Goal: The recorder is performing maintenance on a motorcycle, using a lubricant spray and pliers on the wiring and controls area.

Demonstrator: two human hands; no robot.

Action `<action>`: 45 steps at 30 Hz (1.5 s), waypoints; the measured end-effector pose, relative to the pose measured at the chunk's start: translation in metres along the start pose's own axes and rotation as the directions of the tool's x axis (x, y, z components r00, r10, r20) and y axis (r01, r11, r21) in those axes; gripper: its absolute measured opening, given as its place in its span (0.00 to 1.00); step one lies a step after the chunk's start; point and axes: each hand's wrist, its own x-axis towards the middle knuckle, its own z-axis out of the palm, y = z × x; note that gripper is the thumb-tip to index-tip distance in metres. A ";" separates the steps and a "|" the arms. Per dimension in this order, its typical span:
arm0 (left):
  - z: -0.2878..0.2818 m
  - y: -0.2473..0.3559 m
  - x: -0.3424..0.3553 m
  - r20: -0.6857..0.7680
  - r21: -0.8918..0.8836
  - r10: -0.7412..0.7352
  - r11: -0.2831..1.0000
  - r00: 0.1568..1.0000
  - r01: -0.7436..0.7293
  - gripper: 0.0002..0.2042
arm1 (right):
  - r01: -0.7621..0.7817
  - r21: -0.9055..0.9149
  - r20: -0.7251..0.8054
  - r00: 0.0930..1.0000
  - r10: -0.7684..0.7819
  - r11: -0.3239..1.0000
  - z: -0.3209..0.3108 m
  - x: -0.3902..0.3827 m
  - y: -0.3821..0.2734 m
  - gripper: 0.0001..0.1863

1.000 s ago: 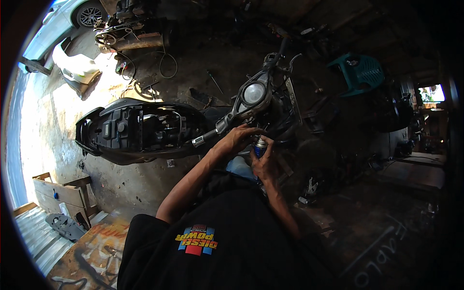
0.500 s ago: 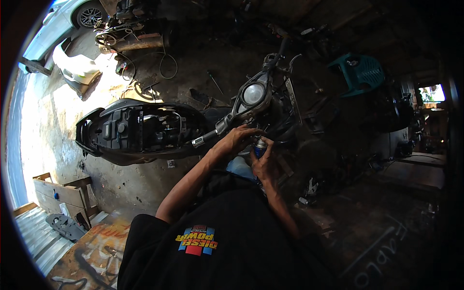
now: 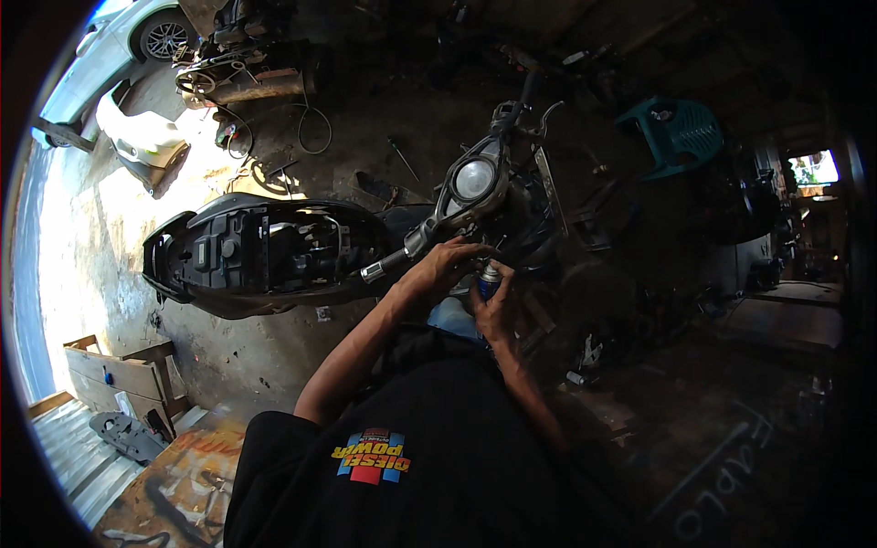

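In my right hand (image 3: 495, 317) is a blue spray can (image 3: 489, 285) with a pale top, the fingers wrapped round it. Just left of the can's top, my left hand (image 3: 445, 265) is closed, its fingers bent forward and pressed together; whatever they pinch is hidden in shadow. Both hands are close to my body, beside the front of a partly stripped black scooter (image 3: 219, 260). Its handlebar carries a round gauge (image 3: 475, 180), and one silver-ended grip (image 3: 373, 272) points toward my left forearm. The scooter's seat is off, leaving the frame and inner parts bare.
A teal plastic panel (image 3: 681, 137) lies at the far right. Beyond the scooter are a screwdriver (image 3: 402, 157) and a looped cable (image 3: 315, 130) on the floor. A white bumper (image 3: 137, 132) and parked car (image 3: 110, 64) are far left; a wooden crate (image 3: 119, 374) is near left.
The view has shifted slightly. Both hands keep nearly the same pose, with the spray can still in the right one beside the left.
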 end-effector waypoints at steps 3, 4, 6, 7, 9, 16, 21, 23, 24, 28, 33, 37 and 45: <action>0.003 -0.007 -0.004 -0.022 -0.012 0.004 1.000 1.000 -0.004 0.21 | 0.045 -0.009 -0.011 0.999 -0.045 0.999 0.000 0.002 -0.005 0.28; 0.002 -0.006 -0.003 -0.015 -0.014 0.009 1.000 1.000 -0.009 0.21 | 0.074 -0.018 -0.018 0.997 -0.075 0.997 -0.002 0.002 -0.007 0.28; 0.001 -0.002 -0.001 0.019 0.013 -0.027 1.000 0.999 0.027 0.21 | 0.054 -0.012 -0.021 0.998 -0.055 0.998 -0.005 0.003 -0.011 0.28; 0.002 -0.002 -0.002 0.021 0.016 -0.027 1.000 0.999 0.026 0.21 | 0.041 0.002 -0.011 0.999 -0.041 0.999 -0.005 0.003 -0.013 0.28; 0.002 -0.003 -0.003 -0.005 -0.010 -0.047 0.999 0.999 0.047 0.21 | 0.053 0.001 -0.014 0.999 -0.053 0.999 -0.003 0.003 -0.013 0.28; -0.001 0.004 0.000 0.018 0.010 -0.034 0.999 0.999 0.033 0.21 | 0.054 -0.019 -0.026 0.998 -0.055 0.998 0.000 0.002 -0.009 0.27; 0.000 -0.004 -0.002 0.020 0.034 -0.002 0.999 1.000 0.001 0.22 | 0.013 0.026 -0.031 0.999 -0.013 1.000 0.003 0.001 -0.009 0.28; 0.000 -0.003 -0.002 0.020 0.027 0.001 1.000 1.000 -0.001 0.22 | -0.039 0.056 -0.023 0.999 0.040 0.998 0.003 0.000 -0.008 0.28; 0.000 -0.002 -0.001 0.021 0.021 0.003 1.000 1.000 -0.004 0.23 | -0.091 0.107 -0.041 0.995 0.096 0.990 0.005 -0.001 -0.006 0.29; 0.001 -0.006 -0.003 0.010 0.041 0.009 0.999 1.000 -0.009 0.23 | -0.015 0.039 -0.044 0.999 0.017 0.999 0.000 0.002 -0.011 0.30; 0.006 -0.014 -0.005 0.000 -0.006 -0.094 0.996 0.996 0.094 0.23 | -0.034 0.050 0.016 0.999 0.033 0.998 -0.004 0.004 -0.018 0.30; 0.008 -0.018 -0.005 0.001 0.024 -0.065 0.998 0.998 0.065 0.22 | -0.081 0.060 0.035 0.996 0.079 0.995 -0.005 0.006 -0.022 0.30; 0.009 -0.018 -0.006 -0.018 0.014 -0.039 0.999 0.999 0.039 0.21 | -0.058 0.039 -0.003 0.998 0.058 0.998 0.000 0.004 -0.014 0.30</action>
